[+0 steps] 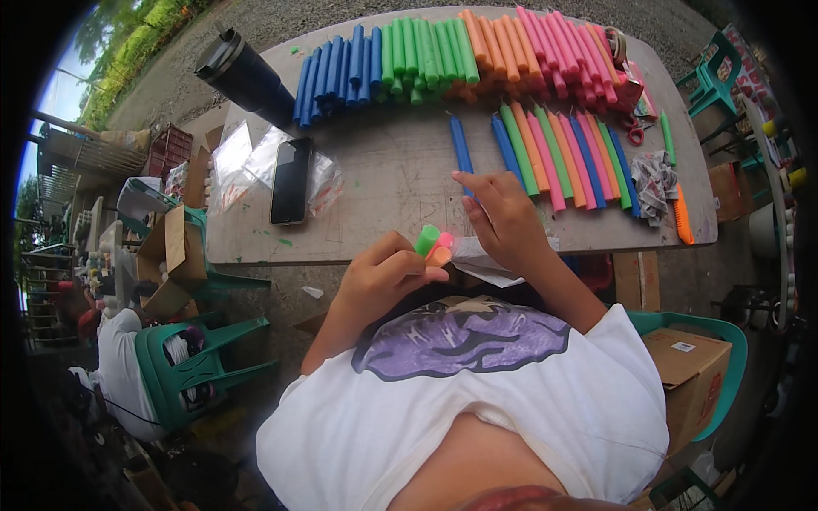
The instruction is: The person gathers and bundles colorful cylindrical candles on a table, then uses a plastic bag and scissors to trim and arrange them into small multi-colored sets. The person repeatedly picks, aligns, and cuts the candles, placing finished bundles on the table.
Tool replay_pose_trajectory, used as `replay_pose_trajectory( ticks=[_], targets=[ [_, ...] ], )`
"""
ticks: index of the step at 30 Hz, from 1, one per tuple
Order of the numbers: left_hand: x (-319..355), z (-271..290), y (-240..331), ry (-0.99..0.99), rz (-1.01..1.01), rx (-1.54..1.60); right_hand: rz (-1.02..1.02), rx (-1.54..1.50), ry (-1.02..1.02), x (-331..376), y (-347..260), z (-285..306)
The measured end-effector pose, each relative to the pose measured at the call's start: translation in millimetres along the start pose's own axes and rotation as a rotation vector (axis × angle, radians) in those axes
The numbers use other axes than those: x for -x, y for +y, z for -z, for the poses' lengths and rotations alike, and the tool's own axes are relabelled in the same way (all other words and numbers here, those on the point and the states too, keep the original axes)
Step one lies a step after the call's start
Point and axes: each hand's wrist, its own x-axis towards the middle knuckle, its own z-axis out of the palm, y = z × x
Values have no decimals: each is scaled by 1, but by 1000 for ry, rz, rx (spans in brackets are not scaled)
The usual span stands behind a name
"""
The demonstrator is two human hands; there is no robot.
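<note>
My left hand point(383, 274), just off the table's near edge, is closed round a small bundle of candles. A green candle point(428, 239), a pink candle point(446, 241) and an orange candle point(440, 256) show their ends above its fingers. Over the table edge, my right hand point(504, 217) has its fingertips on the lower end of a blue candle point(460, 143), whose far end points away from me. Right of it lies a row of blue, green, orange and pink candles point(566, 162), side by side.
Piled candles point(426, 49), grouped by colour, line the table's point(375, 162) far side. A dark tumbler point(247, 77), phone point(291, 180) and clear plastic bags point(241, 162) are at left. Crumpled newspaper point(654, 183), an orange cutter point(682, 215) and red scissors point(635, 134) sit at right.
</note>
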Motion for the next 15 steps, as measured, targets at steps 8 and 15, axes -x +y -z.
replay_pose_trajectory(
  ticks=[8,15],
  targets=[
    [-1,0,-1,54,-37,4,-120,175,229,4,20,-7],
    [2,-2,-7,78,-78,-1,-35,-552,724,14,11,48]
  ],
)
